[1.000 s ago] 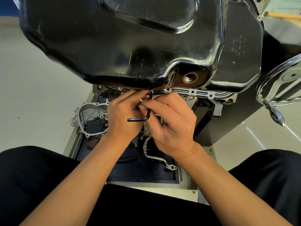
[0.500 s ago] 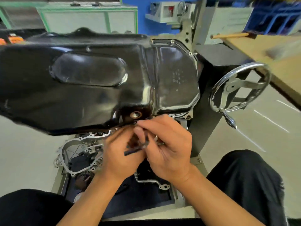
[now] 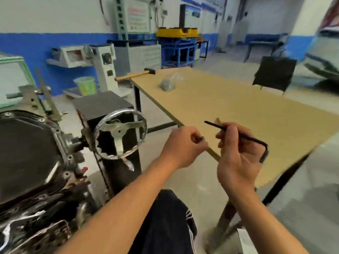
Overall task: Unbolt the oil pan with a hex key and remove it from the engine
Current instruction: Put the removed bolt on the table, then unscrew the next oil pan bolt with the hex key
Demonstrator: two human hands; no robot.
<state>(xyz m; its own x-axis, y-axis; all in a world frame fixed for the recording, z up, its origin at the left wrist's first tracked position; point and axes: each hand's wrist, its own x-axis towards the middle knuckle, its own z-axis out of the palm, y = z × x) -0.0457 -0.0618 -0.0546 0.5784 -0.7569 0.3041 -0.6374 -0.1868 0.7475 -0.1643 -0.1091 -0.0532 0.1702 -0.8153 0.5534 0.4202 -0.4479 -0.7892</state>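
Fingers of the right hand pinch a black L-shaped steel hex key; the left hand pinches a small dark bolt; glossy black oil pan at nine o'clock.

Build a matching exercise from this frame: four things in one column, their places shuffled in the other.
Things:
1. hex key
2. hammer
3. handwheel
4. small bolt

Places:
A. far corner of the table
B. pinched in the left hand
C. on the engine stand
D. held in the right hand

Pairs: 1-D, 2-A, 3-C, 4-B.
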